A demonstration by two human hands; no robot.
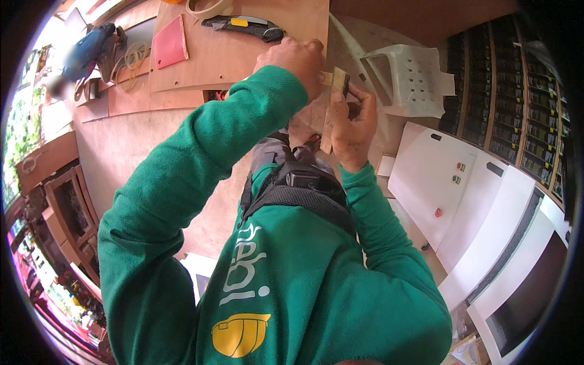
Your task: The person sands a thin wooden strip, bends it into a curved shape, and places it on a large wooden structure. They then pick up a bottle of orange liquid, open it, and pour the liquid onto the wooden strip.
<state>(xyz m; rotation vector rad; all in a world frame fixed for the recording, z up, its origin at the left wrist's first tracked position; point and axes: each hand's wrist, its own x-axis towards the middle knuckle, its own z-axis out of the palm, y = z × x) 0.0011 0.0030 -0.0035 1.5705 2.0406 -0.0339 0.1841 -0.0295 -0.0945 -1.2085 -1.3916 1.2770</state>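
My left hand [295,61] is closed in a fist at the edge of the wooden bench [228,58]. A thin pale strip [326,78] juts from its right side, with most of its length hidden in the fist. My right hand [353,125] pinches a small flat tan block [338,82] with a dark edge between thumb and fingers. The block stands upright against the strip's end; whether they are joined I cannot tell. Just beyond my left hand, a black utility knife [246,27] with a yellow patch lies on the bench.
A pinkish-red sheet [170,42] and a pale ring [207,7] lie on the bench. To the right stand a white plastic stool [417,82], a white cabinet [435,194] with buttons and shelves of dark bins [508,91]. A blurred blue shape [91,53] is at far left.
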